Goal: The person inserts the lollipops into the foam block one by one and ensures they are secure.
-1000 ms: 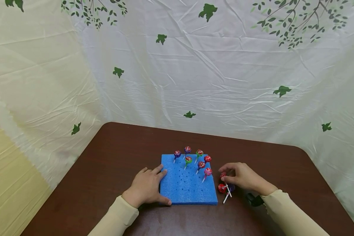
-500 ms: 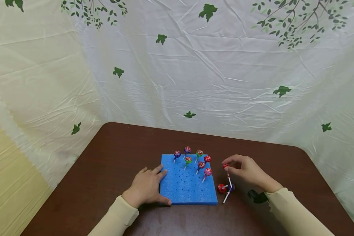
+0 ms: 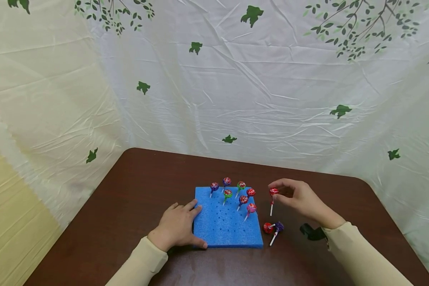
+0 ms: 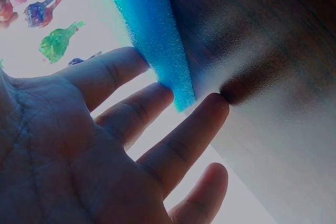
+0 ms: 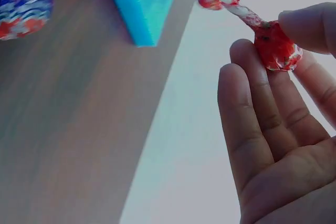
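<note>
A blue foam block [image 3: 228, 236] with rows of small holes lies on the table. Several wrapped lollipops stand in its far and right part, among them a green one [image 3: 228, 194] and a pink one [image 3: 251, 208]. My left hand [image 3: 178, 224] rests at the block's left edge, fingers spread and straight against it. To the right of the block, my right hand [image 3: 302, 200] pinches a red lollipop [image 5: 275, 48] by its candy head between thumb and fingers, stick pointing down. Below that hand, a red lollipop [image 3: 268, 227] and a purple lollipop [image 3: 279, 227] lie crossed on the table.
The brown table [image 3: 157, 167] has rounded far corners. Behind it hangs a white cloth [image 3: 186, 99] with green leaf prints. A dark band [image 3: 312, 232] shows below the right wrist.
My right hand has lifted the red lollipop off the small pile and moved it away from me; its stick now hangs nearly straight down. The left hand stays at the block.
</note>
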The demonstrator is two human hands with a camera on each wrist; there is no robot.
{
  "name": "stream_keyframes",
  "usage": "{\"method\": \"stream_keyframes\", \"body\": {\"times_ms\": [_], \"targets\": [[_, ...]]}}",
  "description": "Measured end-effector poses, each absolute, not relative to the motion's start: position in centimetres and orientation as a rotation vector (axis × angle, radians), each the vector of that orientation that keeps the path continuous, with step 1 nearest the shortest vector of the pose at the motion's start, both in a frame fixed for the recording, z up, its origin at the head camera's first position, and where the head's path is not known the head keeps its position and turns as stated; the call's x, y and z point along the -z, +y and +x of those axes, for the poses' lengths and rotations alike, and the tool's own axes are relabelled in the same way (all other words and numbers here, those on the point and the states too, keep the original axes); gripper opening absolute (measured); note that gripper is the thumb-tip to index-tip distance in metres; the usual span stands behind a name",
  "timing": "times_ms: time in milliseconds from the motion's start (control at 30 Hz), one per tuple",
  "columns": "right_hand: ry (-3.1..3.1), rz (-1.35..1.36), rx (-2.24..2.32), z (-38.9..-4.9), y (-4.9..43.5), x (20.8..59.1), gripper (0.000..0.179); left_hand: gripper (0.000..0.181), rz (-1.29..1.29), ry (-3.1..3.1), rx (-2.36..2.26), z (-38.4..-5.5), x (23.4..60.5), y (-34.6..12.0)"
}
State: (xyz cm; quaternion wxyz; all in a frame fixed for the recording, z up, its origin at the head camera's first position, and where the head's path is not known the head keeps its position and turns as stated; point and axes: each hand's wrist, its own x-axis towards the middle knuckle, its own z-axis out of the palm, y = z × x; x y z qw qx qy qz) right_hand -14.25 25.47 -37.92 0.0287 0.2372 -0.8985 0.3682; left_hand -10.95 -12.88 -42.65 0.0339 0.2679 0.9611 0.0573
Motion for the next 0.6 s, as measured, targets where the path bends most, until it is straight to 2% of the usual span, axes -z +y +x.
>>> {"method": "stream_keyframes", "body": {"times_ms": [600], "targets": [[-2.780,0.915,-1.075,-15.1,21.7,34.0,0.032,0.109,0.817,2.950,-0.185,-10.9,42.5,-13.0]]}}
